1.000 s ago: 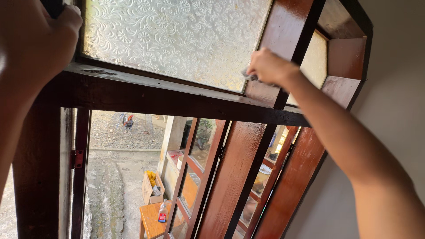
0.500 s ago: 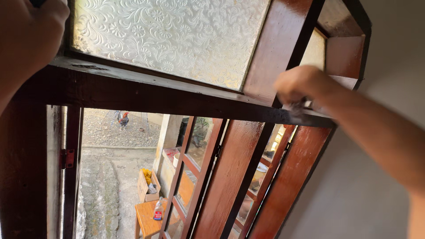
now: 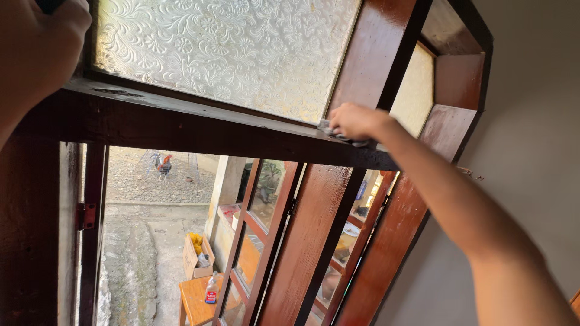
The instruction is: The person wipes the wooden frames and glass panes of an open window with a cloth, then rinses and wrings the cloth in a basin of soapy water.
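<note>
A small grey cloth point(image 3: 331, 130) is pinched under the right hand point(image 3: 355, 121), whose fingers point(image 3: 342, 128) are curled down over it so that only its edges are seen, at the left of the knuckles and just below them. The cloth is pressed onto the dark wooden crossbar point(image 3: 199, 130) at the foot of the upright post point(image 3: 368, 60), right at the lower right corner of the patterned glass pane point(image 3: 229, 48). The left hand point(image 3: 36, 54) is closed in a fist at the top left, its fingers clenched around the dark frame edge beside the pane's left end; what exactly is gripped cannot be told, since the fingertips are hidden. One cloth is seen, and two hands. One frosted pane with a floral relief is counted, with a second, plain yellowish pane point(image 3: 414, 90) beyond the post. Below the crossbar, open shutters point(image 3: 314, 241) of glossy reddish wood are seen, leaning outward. A hinge point(image 3: 86, 215) is fixed on the left frame. Outside, one rooster point(image 3: 162, 165) is seen on the gravel, well apart from everything else, one cardboard box point(image 3: 196, 256) is set on the ground, and one bottle point(image 3: 211, 290) stands on an orange tabletop point(image 3: 196, 302).
</note>
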